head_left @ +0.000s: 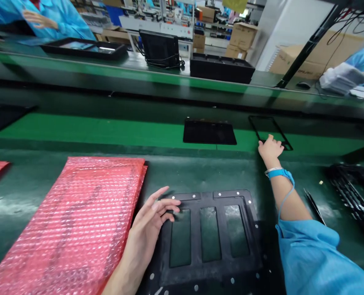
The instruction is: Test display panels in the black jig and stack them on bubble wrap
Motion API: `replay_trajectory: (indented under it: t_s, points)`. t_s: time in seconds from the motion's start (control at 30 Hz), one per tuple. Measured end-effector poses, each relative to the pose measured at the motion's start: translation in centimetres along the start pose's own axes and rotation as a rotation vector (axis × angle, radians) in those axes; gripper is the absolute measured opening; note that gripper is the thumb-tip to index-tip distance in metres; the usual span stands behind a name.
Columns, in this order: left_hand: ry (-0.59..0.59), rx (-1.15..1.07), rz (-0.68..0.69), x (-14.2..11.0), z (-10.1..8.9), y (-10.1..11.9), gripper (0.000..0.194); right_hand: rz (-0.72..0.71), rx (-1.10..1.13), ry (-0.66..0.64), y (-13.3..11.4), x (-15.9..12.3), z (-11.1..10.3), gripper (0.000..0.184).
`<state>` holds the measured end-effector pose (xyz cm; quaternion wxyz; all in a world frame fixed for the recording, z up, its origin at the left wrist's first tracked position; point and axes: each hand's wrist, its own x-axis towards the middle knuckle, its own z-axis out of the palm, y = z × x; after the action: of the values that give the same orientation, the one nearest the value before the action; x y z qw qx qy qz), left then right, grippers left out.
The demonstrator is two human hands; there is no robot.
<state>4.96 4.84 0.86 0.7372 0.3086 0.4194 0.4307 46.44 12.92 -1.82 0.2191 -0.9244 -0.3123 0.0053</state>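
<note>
My right hand [270,150] reaches out to a thin black rectangular frame [280,130] on the green belt. Its fingers are curled over the near edge of that frame. A blue wrist strap circles the right wrist. My left hand [152,219] hovers at the upper left corner of a black fixture plate [195,241], fingers spread and holding nothing. The plate has three rectangular windows and several round silvery dots along its border. Left of it lies a stack of pink bubble-wrap bags [80,221].
A black flat panel [210,132] lies on the green belt [123,130]; another dark panel [6,115] is at far left. Tweezers [315,207] and black parts [353,196] lie at right. Black trays [221,67] stand on the raised shelf. Co-workers in blue sit beyond.
</note>
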Motion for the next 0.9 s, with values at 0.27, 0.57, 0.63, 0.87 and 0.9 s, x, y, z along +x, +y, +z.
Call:
replay_trajectory:
  t_s: [0.27,0.57,0.63,0.87,0.9]
  points:
    - [0.024,0.035,0.01,0.2,0.2,0.1,0.068,-0.117,-0.007,-0.154,-1.7,0.6,-1.6,0.057]
    - [0.158,0.06,0.486,-1.0,-0.2,-0.2,0.041,-0.669,0.245,-0.368,1.5,-10.9,-7.3,0.044]
    - [0.268,0.021,0.648,-1.5,-0.6,0.3,0.035,-0.911,0.242,-0.336,3.8,-14.4,-8.7,0.035]
    - [0.479,0.4,0.897,-3.9,-4.7,2.2,0.03,-1.271,0.109,-0.466,9.1,-23.9,-10.9,0.018]
    - [0.518,0.552,0.892,-4.0,-5.8,2.3,0.03,-1.284,0.1,-0.48,9.3,-24.6,-10.7,0.018]
